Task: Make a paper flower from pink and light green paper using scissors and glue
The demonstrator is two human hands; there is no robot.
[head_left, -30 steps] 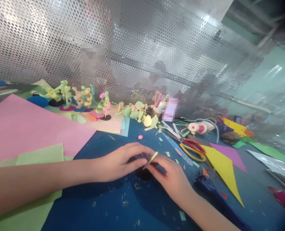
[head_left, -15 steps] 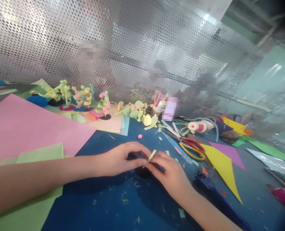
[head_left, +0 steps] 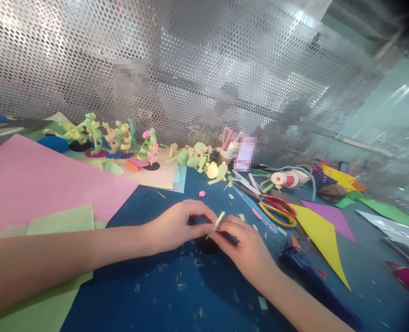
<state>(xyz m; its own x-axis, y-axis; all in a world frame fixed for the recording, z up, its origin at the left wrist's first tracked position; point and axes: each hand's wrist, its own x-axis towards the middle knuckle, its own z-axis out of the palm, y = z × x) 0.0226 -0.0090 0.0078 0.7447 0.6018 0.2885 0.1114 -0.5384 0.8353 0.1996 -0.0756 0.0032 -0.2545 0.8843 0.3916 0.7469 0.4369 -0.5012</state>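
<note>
A small pale green paper roll (head_left: 220, 218) stands tilted between my fingertips near the middle of the view. My left hand (head_left: 184, 224) reaches in from the left, its thumb and index finger pinched on the roll. From the right, my right hand (head_left: 242, 240) pinches the same roll, fingertips against those of the left. Below the fingers lies a dark round disc (head_left: 206, 245) on the blue table surface (head_left: 149, 286); the hands partly hide it. A small pink paper piece (head_left: 202, 194) lies just beyond the hands.
Pink paper (head_left: 52, 184) and green paper (head_left: 35, 299) lie at left. Several curled-paper figures (head_left: 121, 138) stand behind. At right are red-and-yellow-handled scissors (head_left: 277, 210), yellow paper (head_left: 324, 240), a dark blue tool (head_left: 315, 281) and a thread spool (head_left: 287, 179). A perforated metal screen (head_left: 190, 60) rises behind.
The fingertips have shifted slightly around the paper roll, which stands a little more upright. The view has moved slightly.
</note>
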